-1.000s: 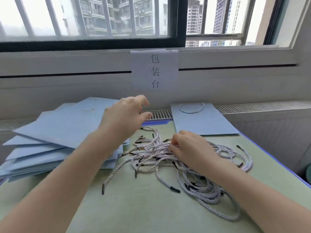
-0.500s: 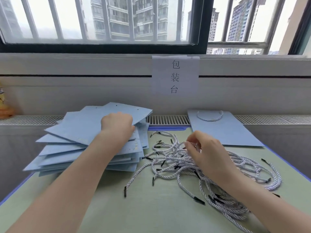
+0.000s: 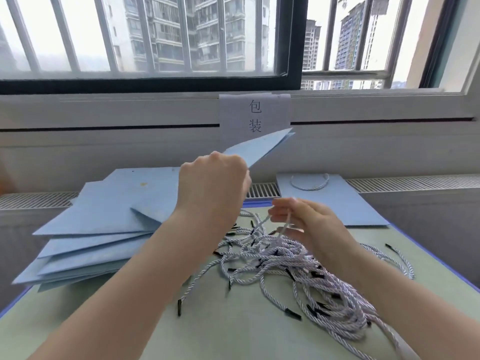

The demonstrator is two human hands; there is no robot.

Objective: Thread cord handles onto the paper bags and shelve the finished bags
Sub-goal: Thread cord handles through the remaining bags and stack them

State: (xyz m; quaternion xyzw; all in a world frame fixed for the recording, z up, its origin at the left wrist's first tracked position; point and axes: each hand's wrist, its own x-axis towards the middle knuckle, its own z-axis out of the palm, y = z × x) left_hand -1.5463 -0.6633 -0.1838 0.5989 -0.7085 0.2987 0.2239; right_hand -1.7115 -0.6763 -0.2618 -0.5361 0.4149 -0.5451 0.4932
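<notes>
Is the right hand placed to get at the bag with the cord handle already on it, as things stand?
Probably yes, once freed. The finished bag lies flat just beyond the right hand with nothing between them, but that hand is pinching a cord lifted from the cord pile.

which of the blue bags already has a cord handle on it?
The lone flat bag at the back right, by the vent grille: a white cord loop shows at its top edge. The stacked bags and the lifted bag show none.
</notes>
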